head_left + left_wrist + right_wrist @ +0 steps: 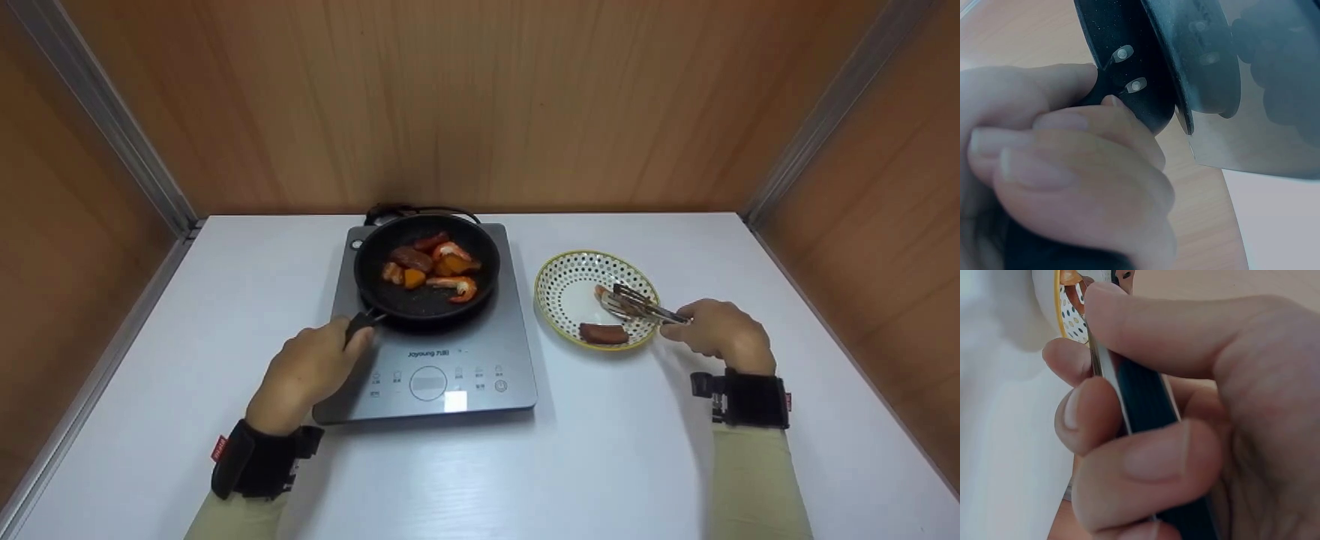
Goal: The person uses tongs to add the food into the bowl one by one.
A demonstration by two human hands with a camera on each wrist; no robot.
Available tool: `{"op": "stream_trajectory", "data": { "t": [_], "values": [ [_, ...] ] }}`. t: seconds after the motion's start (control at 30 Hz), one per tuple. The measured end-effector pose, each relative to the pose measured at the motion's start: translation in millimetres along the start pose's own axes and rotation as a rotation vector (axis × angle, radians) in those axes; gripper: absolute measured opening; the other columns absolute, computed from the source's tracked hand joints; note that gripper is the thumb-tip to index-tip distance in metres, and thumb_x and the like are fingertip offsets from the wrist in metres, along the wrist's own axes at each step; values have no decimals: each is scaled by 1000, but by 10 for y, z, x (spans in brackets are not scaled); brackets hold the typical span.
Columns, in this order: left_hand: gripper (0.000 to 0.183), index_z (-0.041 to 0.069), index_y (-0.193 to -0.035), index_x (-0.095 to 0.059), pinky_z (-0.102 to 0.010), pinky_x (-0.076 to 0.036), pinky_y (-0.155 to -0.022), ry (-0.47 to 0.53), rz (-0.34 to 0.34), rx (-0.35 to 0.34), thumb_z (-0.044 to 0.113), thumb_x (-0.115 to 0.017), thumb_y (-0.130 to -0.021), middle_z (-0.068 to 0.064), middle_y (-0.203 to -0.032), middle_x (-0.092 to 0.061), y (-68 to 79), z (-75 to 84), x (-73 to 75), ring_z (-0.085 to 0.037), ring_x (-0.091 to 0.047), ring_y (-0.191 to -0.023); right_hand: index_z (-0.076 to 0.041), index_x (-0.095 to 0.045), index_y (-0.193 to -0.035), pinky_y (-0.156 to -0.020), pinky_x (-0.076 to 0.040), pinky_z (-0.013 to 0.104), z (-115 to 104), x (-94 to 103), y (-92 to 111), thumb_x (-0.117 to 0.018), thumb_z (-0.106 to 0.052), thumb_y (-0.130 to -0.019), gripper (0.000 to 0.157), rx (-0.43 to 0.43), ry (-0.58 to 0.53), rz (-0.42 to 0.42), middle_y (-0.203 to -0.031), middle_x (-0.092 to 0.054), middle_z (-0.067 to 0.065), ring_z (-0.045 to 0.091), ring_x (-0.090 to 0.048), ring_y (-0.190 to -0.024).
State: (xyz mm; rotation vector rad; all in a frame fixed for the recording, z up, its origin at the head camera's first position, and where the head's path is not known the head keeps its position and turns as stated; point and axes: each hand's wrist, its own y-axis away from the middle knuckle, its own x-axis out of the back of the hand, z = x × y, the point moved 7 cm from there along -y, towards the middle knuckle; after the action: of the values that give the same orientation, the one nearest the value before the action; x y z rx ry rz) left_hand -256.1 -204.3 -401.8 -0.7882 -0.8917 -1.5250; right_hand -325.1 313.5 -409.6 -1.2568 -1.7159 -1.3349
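My left hand (307,371) grips the black handle (358,327) of a frying pan (412,303). In the left wrist view its fingers curl round the handle, close to two rivets (1136,85). The pan holds shrimp (463,289), orange chunks (414,279) and brown meat pieces (412,259). With my right hand (721,335) I hold metal tongs (651,306), their heads low over a dotted plate (559,296). A small orange-brown piece (600,292) is at the tong tips; whether it is pinched, I cannot tell. A reddish-brown sausage piece (604,334) lies at the plate's near side.
Beneath the pan is a grey induction cooker (480,349), with a black cord (442,208) behind it. Plate and cooker stand apart on the white table (570,457). Wooden panels (525,105) enclose the back and both sides.
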Motion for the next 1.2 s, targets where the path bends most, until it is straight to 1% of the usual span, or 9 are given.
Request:
{"op": "stream_trajectory", "data": {
  "t": [0.17,0.3,0.4,0.5,0.6,0.77,0.93,1.03,1.2],
  "values": [
    [39,6,-103,-56,-39,-40,-62,4,2,-1,42,-47,-113,-13,-85,-60,-2,5,0,-29,-57,-76,3,-52,-150,-58,-44,36,-22,10,-3,-63,-48,-103,71,29,24,17,-82,-65,4,21,-57,-71],
    [39,6,-102,-56,-39,-40,-62,3,3,-7,42,-47,-113,-13,-85,-60,-3,10,-1,-29,-57,-76,3,-55,-149,-59,-46,37,-25,16,-9,-63,-48,-103,69,48,36,48,-97,-72,12,25,-61,-76],
    [38,7,-100,-55,-39,-40,-62,9,1,-10,42,-47,-113,-11,-83,-59,-6,8,-2,-28,-56,-76,1,-57,-148,-63,-50,43,-35,21,-19,-62,-50,-104,67,65,69,80,-120,-71,24,33,-65,-90],
    [38,7,-100,-55,-38,-40,-62,17,-1,-9,42,-47,-114,-11,-82,-57,-6,6,-1,-28,-56,-75,-1,-60,-147,-74,-54,54,-53,35,-26,-60,-52,-105,65,86,104,109,-141,-60,31,45,-64,-111],
    [38,7,-101,-55,-38,-40,-62,17,2,-8,42,-47,-114,-11,-82,-58,-7,-2,2,-28,-56,-75,-3,-61,-146,-86,-52,63,-77,47,-38,-59,-51,-106,63,104,111,135,-145,-58,30,51,-59,-125],
    [38,6,-101,-54,-38,-39,-61,13,5,-13,42,-47,-114,-11,-81,-57,-1,-6,5,-27,-56,-74,-3,-64,-143,-90,-50,66,-144,85,-44,-60,-49,-106,59,152,87,208,-140,-63,28,51,-60,-126],
    [39,6,-101,-54,-38,-39,-61,10,2,-11,42,-47,-113,-11,-81,-57,7,-6,4,-28,-56,-74,-5,-66,-141,-80,-51,55,-277,92,-54,-60,-46,-106,55,208,43,276,-130,-70,23,39,-66,-107],
    [40,6,-101,-54,-39,-39,-61,9,-1,-9,43,-47,-113,-12,-82,-58,8,-6,2,-28,-56,-74,-8,-72,-134,-67,-45,44,-376,91,-62,-59,-45,-107,47,244,27,326,-110,-73,15,30,-62,-90],
    [41,6,-100,-54,-40,-39,-61,12,3,-15,44,-47,-113,-12,-82,-58,11,2,5,-28,-56,-74,-16,-75,-109,-58,-34,38,-542,82,-56,-58,-47,-108,34,289,12,416,-80,-59,3,25,-53,-74]
  ]
}}
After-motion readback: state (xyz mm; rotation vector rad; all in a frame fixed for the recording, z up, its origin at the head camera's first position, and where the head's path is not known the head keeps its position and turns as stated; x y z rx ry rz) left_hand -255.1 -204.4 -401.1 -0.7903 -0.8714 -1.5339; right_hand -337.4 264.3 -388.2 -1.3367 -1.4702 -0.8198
